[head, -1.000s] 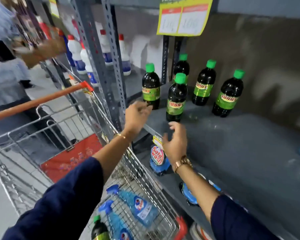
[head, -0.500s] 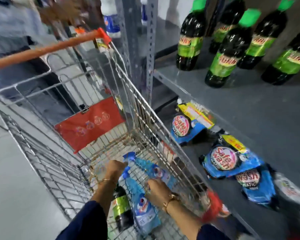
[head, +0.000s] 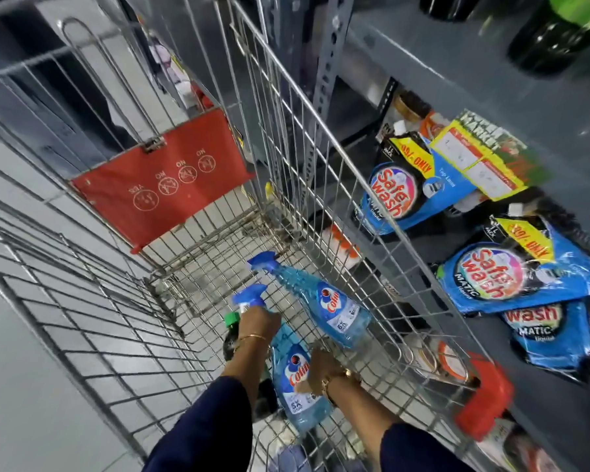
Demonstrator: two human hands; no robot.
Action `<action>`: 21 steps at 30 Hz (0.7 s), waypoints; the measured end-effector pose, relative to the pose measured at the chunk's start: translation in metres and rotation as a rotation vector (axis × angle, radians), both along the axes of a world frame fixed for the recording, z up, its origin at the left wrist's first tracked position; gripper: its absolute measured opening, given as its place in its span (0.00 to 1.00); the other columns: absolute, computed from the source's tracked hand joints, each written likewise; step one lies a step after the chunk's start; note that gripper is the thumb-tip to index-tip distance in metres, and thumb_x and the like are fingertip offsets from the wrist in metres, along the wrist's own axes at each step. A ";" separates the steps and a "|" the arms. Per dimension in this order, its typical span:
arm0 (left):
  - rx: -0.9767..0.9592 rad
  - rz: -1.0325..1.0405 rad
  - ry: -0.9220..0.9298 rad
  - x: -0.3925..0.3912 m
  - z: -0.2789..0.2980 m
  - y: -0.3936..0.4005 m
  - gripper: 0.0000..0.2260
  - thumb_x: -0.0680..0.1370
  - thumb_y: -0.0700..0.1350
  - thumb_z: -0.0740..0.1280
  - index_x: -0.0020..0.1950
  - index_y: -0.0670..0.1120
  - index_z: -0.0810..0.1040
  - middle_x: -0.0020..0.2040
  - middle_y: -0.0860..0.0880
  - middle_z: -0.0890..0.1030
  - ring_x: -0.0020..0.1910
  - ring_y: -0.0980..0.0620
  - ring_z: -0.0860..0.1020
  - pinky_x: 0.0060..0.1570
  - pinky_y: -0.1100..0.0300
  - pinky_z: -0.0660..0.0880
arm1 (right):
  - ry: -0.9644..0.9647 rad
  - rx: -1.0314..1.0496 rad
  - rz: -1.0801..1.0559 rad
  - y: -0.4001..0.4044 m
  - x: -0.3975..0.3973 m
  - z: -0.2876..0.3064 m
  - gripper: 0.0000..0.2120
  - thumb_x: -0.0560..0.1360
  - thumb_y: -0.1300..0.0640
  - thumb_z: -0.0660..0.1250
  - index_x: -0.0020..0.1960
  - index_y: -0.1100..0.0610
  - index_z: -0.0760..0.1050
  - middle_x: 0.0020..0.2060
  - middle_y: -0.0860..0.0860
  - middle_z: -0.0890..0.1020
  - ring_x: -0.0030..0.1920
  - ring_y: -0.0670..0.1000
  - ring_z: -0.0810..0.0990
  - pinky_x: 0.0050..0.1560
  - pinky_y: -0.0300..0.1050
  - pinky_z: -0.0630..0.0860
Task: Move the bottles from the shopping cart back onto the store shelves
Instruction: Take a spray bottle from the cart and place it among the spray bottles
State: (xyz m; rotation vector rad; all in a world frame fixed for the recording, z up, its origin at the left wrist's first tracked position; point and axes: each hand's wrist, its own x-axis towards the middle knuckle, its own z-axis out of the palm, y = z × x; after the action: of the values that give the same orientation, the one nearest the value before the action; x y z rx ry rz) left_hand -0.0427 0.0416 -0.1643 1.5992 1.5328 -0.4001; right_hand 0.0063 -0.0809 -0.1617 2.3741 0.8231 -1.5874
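Observation:
Two blue spray bottles lie in the wire shopping cart (head: pixel 324 137). My left hand (head: pixel 257 322) is closed around the neck of the near blue spray bottle (head: pixel 298 405), just under its trigger. My right hand (head: pixel 321 369) grips the same bottle's body at the label. The second blue spray bottle (head: pixel 334 315) lies free beside them, to the right. A dark bottle with a green cap (head: pixel 231 319) lies under my left wrist, mostly hidden. The grey store shelf (head: pixel 423 73) stands right of the cart, with dark bottles (head: pixel 552 39) on it.
Blue detergent pouches (head: pixel 511 277) fill the lower shelf level beside the cart, under a yellow price tag (head: pixel 470 155). A red seat flap (head: pixel 164 178) hangs at the cart's far end. A red corner bumper (head: pixel 484 400) sticks out near my right arm.
Both hands came away from the shelf and went down into the cart. They closed on the near blue spray bottle. My view tilted down, so the shelf bottles slid to the top edge.

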 end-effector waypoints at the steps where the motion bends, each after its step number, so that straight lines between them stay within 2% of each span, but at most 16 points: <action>1: -0.010 -0.019 0.007 0.000 -0.004 0.002 0.14 0.76 0.44 0.64 0.57 0.35 0.75 0.58 0.38 0.79 0.58 0.41 0.77 0.52 0.56 0.72 | -0.004 -0.001 0.019 0.001 0.001 -0.003 0.26 0.79 0.58 0.60 0.72 0.66 0.54 0.72 0.61 0.63 0.72 0.58 0.63 0.70 0.50 0.63; 3: -0.030 -0.070 0.025 0.000 -0.005 0.007 0.14 0.76 0.45 0.64 0.56 0.37 0.76 0.57 0.39 0.80 0.56 0.42 0.78 0.52 0.56 0.74 | 0.018 -0.005 -0.011 0.005 0.004 -0.002 0.21 0.80 0.61 0.57 0.71 0.66 0.59 0.71 0.61 0.66 0.71 0.58 0.65 0.69 0.49 0.64; 8: -0.074 -0.044 -0.007 -0.003 -0.004 0.012 0.15 0.74 0.48 0.69 0.53 0.37 0.77 0.53 0.40 0.80 0.51 0.42 0.81 0.52 0.54 0.79 | 0.039 -0.002 -0.044 0.005 0.005 -0.005 0.31 0.77 0.62 0.64 0.73 0.66 0.51 0.72 0.62 0.62 0.72 0.59 0.62 0.71 0.51 0.63; 10: -0.089 0.016 -0.029 -0.005 -0.003 0.015 0.14 0.71 0.49 0.72 0.45 0.38 0.77 0.48 0.39 0.81 0.45 0.41 0.83 0.51 0.50 0.81 | 0.021 -0.012 -0.021 0.004 0.002 -0.003 0.32 0.77 0.60 0.64 0.73 0.66 0.50 0.72 0.62 0.62 0.72 0.60 0.62 0.71 0.53 0.62; 11: -0.105 0.050 -0.026 -0.006 0.000 0.015 0.14 0.71 0.49 0.73 0.39 0.39 0.75 0.43 0.40 0.81 0.39 0.43 0.82 0.49 0.50 0.81 | 0.014 -0.007 -0.018 0.003 0.000 -0.001 0.31 0.76 0.59 0.65 0.72 0.65 0.52 0.71 0.62 0.63 0.72 0.60 0.63 0.71 0.53 0.63; 13: -0.125 0.110 -0.024 -0.008 0.010 0.016 0.16 0.70 0.50 0.74 0.33 0.42 0.71 0.36 0.43 0.78 0.27 0.48 0.77 0.38 0.55 0.82 | 0.010 0.005 -0.029 0.002 0.002 0.006 0.30 0.75 0.56 0.66 0.71 0.63 0.55 0.70 0.62 0.66 0.70 0.59 0.65 0.69 0.53 0.64; 15: -0.100 0.124 -0.038 -0.007 0.023 0.019 0.17 0.69 0.50 0.74 0.33 0.42 0.71 0.37 0.43 0.77 0.24 0.51 0.74 0.22 0.64 0.76 | 0.001 0.029 -0.038 0.002 0.007 0.017 0.31 0.74 0.55 0.69 0.70 0.62 0.57 0.69 0.60 0.68 0.69 0.59 0.67 0.68 0.53 0.65; 16: -0.085 0.113 -0.052 -0.007 0.031 0.020 0.17 0.69 0.51 0.74 0.33 0.42 0.71 0.37 0.44 0.77 0.24 0.52 0.73 0.17 0.66 0.71 | 0.000 0.034 -0.029 0.003 0.010 0.026 0.32 0.74 0.56 0.68 0.70 0.63 0.56 0.69 0.60 0.68 0.70 0.59 0.66 0.69 0.53 0.64; 17: -0.067 0.105 -0.080 -0.006 0.041 0.021 0.16 0.70 0.50 0.73 0.33 0.42 0.71 0.35 0.44 0.76 0.24 0.53 0.72 0.17 0.67 0.69 | -0.002 0.054 -0.019 0.004 0.014 0.037 0.33 0.75 0.56 0.67 0.72 0.64 0.54 0.70 0.61 0.66 0.71 0.59 0.65 0.69 0.52 0.63; 21: 0.052 0.038 -0.169 0.004 0.091 0.029 0.16 0.71 0.49 0.72 0.33 0.42 0.71 0.31 0.46 0.74 0.27 0.50 0.72 0.32 0.57 0.74 | -0.066 0.153 0.005 0.014 0.026 0.083 0.34 0.75 0.59 0.67 0.73 0.66 0.52 0.71 0.61 0.66 0.70 0.58 0.66 0.67 0.47 0.65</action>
State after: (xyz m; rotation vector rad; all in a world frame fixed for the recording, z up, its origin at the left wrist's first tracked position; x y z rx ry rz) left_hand -0.0385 0.0704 -0.0738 1.5988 1.4529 -0.2001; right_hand 0.0323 -0.0673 -0.0785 2.5107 0.9680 -1.4855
